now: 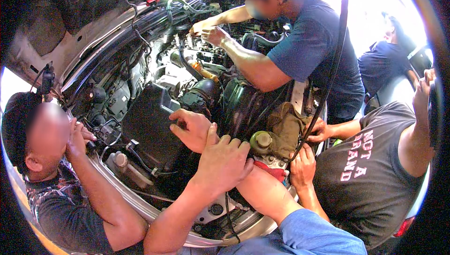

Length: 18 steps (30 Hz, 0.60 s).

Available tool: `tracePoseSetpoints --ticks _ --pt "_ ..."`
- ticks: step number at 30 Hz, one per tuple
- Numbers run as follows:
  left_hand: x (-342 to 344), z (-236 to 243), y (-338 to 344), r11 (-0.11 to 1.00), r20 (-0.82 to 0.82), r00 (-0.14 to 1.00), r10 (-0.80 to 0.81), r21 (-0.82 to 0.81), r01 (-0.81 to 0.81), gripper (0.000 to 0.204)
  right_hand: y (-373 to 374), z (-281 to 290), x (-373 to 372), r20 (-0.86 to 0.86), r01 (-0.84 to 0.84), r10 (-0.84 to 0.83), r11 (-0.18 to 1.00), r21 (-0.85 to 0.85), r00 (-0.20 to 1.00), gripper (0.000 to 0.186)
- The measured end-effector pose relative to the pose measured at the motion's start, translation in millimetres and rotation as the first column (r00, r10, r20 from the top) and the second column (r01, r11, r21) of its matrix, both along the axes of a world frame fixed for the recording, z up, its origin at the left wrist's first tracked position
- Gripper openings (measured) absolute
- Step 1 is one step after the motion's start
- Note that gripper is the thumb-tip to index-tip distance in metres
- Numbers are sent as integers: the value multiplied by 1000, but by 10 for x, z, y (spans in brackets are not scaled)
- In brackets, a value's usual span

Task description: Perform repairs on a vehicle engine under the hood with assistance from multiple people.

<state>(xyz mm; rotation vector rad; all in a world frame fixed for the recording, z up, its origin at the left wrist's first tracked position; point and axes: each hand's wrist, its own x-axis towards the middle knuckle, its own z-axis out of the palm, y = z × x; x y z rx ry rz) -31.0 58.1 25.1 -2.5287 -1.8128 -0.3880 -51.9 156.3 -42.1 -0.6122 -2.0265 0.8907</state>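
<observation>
Over the open engine bay, my left hand (220, 163) is closed around my own right forearm (260, 189), just behind the wrist. My right hand (191, 128) hovers by the edge of the black plastic engine box (152, 128), its thumb and forefinger apart and nothing between them. Whether its fingertips touch the box, I cannot tell. A corrugated black intake duct (201, 93) lies beyond that hand. To the right of my left hand sit a round greenish cap (261, 141) and a brown cloth (287, 128).
Across the bay, a person in a dark blue shirt (309, 39) reaches both hands into the engine (201, 53). One person (75, 199) leans in at left, another (370, 170) at right. A dark rod (335, 63) slants down at right; the raised hood (56, 25) overhangs the left.
</observation>
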Motion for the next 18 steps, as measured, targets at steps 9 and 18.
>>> tracePoseSetpoints --ticks 9,18 --pt "2 -18 6 1000 -4 1000 0 8 0 35 5 13 4 7 -13 14 999 -29 1000 31" --pt "-34 -30 -37 1000 -6 1000 -8 22 8 32 -37 5 -26 -5 -3 3 1000 1 1000 28"
